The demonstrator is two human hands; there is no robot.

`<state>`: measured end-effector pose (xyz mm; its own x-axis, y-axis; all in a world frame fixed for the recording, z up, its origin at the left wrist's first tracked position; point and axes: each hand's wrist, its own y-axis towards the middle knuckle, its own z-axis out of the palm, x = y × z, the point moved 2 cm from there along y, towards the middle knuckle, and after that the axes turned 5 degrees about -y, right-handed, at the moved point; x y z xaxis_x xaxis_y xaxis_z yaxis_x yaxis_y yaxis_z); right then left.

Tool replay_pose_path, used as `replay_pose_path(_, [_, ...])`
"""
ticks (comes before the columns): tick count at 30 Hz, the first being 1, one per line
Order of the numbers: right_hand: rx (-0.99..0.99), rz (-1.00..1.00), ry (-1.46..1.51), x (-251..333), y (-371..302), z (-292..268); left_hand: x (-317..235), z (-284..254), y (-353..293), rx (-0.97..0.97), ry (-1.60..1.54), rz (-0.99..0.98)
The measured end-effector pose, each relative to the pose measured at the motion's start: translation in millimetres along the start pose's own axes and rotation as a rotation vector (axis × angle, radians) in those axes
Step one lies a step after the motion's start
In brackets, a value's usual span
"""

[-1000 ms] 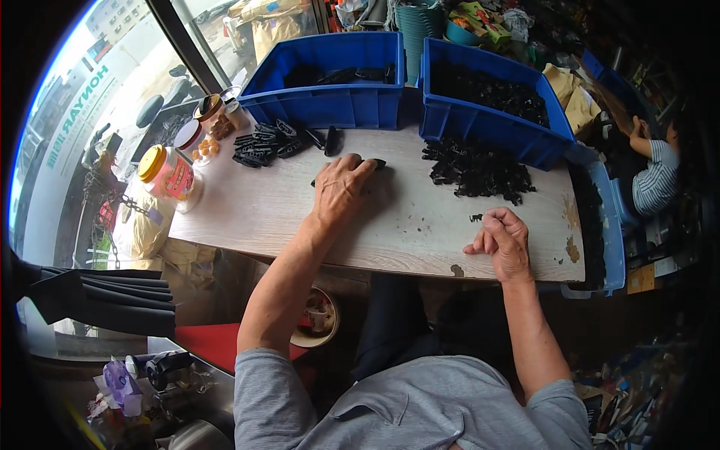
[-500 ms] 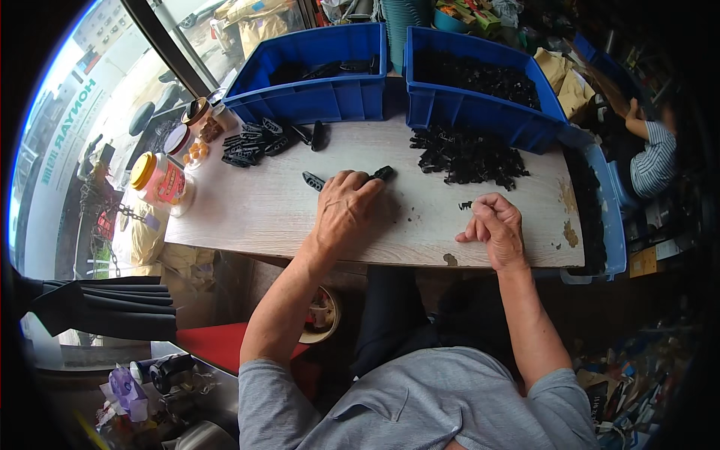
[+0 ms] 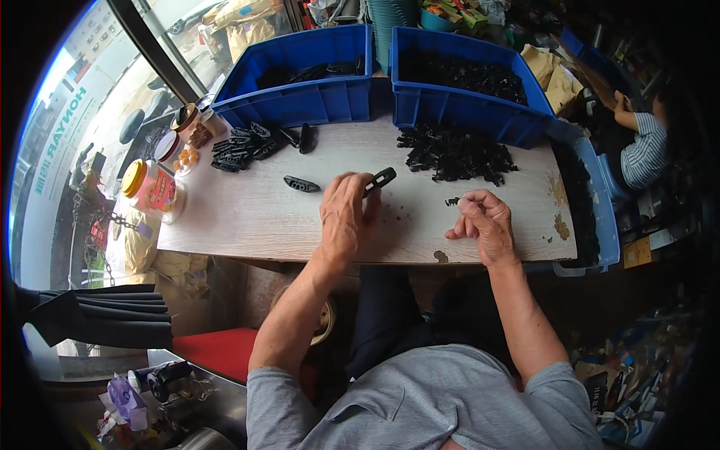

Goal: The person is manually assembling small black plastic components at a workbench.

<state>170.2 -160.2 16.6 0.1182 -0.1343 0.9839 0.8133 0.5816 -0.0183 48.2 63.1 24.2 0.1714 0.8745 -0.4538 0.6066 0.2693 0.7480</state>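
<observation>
My left hand (image 3: 346,214) is closed on a long black plastic housing (image 3: 380,181), whose slotted far end sticks out past the fingers, tilted up off the table. Between the thumb and fingertips of my right hand (image 3: 486,223) is a small black toothed clip (image 3: 452,201). To the left of my left hand, a single black housing (image 3: 301,184) lies on the wooden table (image 3: 225,217). A pile of small black clips (image 3: 457,155) spreads beyond my right hand. More black housings (image 3: 244,146) lie heaped at the far left.
Two blue bins (image 3: 296,109) (image 3: 465,112) line the far edge, holding black parts. Plastic jars (image 3: 154,187) stand along the left side. A translucent bin (image 3: 607,217) adjoins the right edge. A person in a striped shirt (image 3: 643,150) sits at the far right.
My left hand has raised the black housing and tipped it up, leaving the other housing apart on the table. My right hand still pinches the clip. The whole view has shifted slightly.
</observation>
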Motion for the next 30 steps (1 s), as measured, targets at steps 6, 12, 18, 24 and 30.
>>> replay_pose_path(6, [0.035,-0.013,0.042,0.0,-1.6,0.7,-39.8,42.2,-30.9,-0.095,-0.824,-0.632])
replay_pose_path(12, [0.047,-0.027,0.086,1.3,-4.8,-1.5,-71.5,60.3,-23.0,0.059,-1.178,-0.944])
replay_pose_path(18, [0.021,-0.051,0.037,5.0,-6.1,-3.0,-73.9,70.3,-21.0,0.150,-1.250,-0.931])
replay_pose_path(24, [0.061,-0.009,0.005,5.1,-5.1,-4.8,-76.6,68.3,-18.8,0.201,-1.222,-0.905])
replay_pose_path(30, [0.051,0.034,-0.033,6.6,-3.6,-3.7,-79.8,62.3,-16.2,0.199,-1.235,-0.935])
